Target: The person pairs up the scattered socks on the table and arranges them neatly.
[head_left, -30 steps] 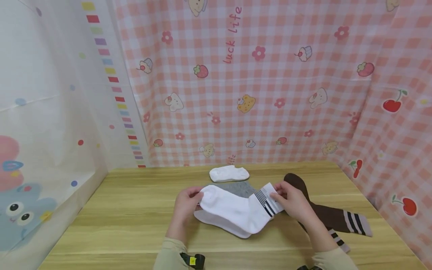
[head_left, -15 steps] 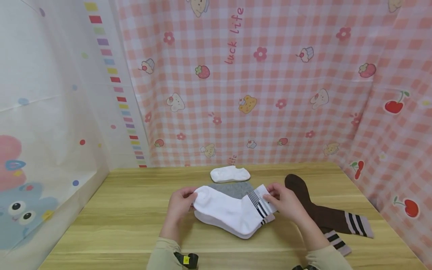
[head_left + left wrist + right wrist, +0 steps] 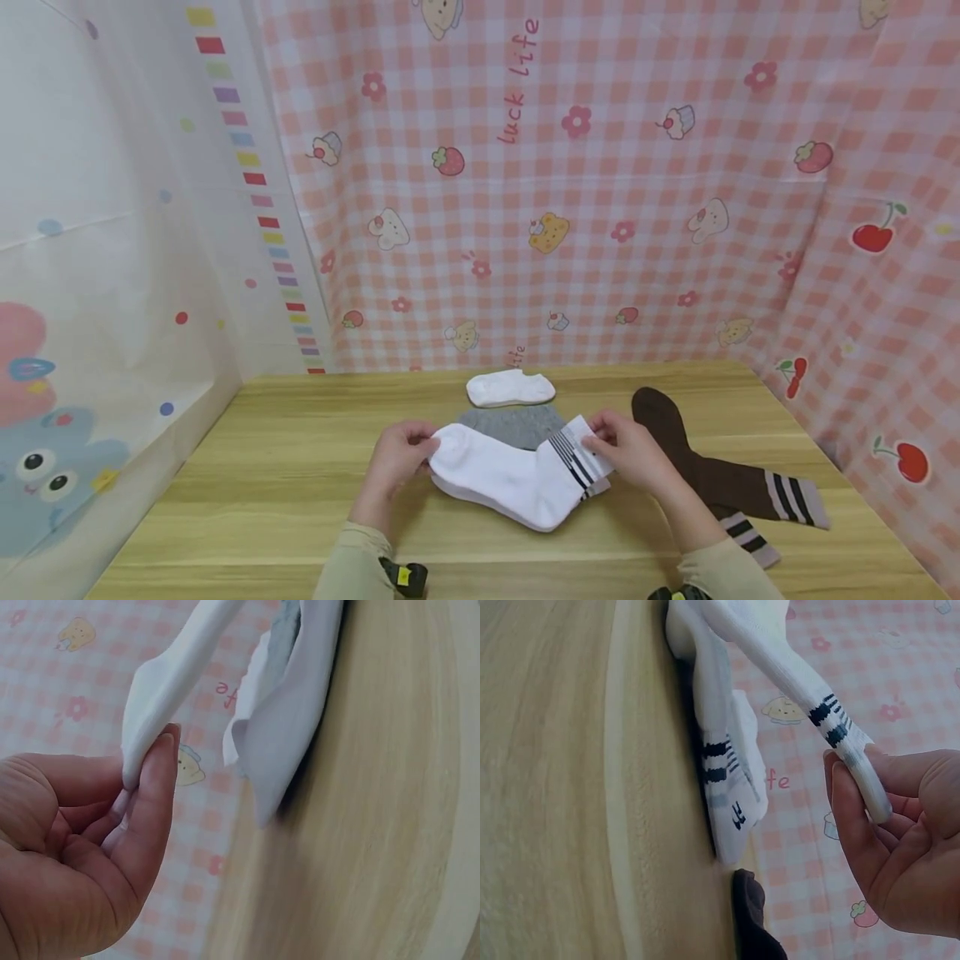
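Left hand [image 3: 399, 457] clamps the toe of a striped white sock [image 3: 495, 471] in its fingers; right hand [image 3: 628, 448] pinches the cuff. Sock hangs above a matching sock [image 3: 714, 727] on the table [image 3: 300, 483]: roughly aligned, not yet laid down. Grey sock [image 3: 513, 423], short white sock [image 3: 510, 388] beyond. Brown socks [image 3: 735, 483] overlap askew, seemingly left undone.

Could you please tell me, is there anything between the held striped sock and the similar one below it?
Nothing visible. The wrist views show open space between the held sock and the lower sock at toe and cuff; whether they touch near the heel is unclear. The grey fabric lies farther back.
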A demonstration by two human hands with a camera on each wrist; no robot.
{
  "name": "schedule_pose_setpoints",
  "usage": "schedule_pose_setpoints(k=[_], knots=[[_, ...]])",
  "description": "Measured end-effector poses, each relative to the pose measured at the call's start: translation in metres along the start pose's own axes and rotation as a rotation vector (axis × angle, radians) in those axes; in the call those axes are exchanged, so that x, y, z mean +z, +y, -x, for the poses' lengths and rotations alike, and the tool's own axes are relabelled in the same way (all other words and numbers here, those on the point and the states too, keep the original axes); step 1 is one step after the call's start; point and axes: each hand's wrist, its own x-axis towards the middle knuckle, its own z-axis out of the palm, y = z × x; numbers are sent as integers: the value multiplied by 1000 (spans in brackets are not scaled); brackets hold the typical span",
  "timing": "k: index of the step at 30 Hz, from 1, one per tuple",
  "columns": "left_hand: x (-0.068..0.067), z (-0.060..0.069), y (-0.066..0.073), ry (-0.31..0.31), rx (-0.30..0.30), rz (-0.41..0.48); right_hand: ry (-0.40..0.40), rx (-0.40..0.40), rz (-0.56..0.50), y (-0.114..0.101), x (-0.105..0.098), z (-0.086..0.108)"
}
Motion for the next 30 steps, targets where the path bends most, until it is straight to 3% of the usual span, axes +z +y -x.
schedule_pose_setpoints(k=[17,24,30], knots=[[-3,-5,2,-87,-48,-190,-52,19,4,6,6,-3],[-2,-6,-3,-94,12,-259,-77,17,36,12,9,-5],[-1,-7,-5,-105,19,-272,-94,16,91,14,10,-5]])
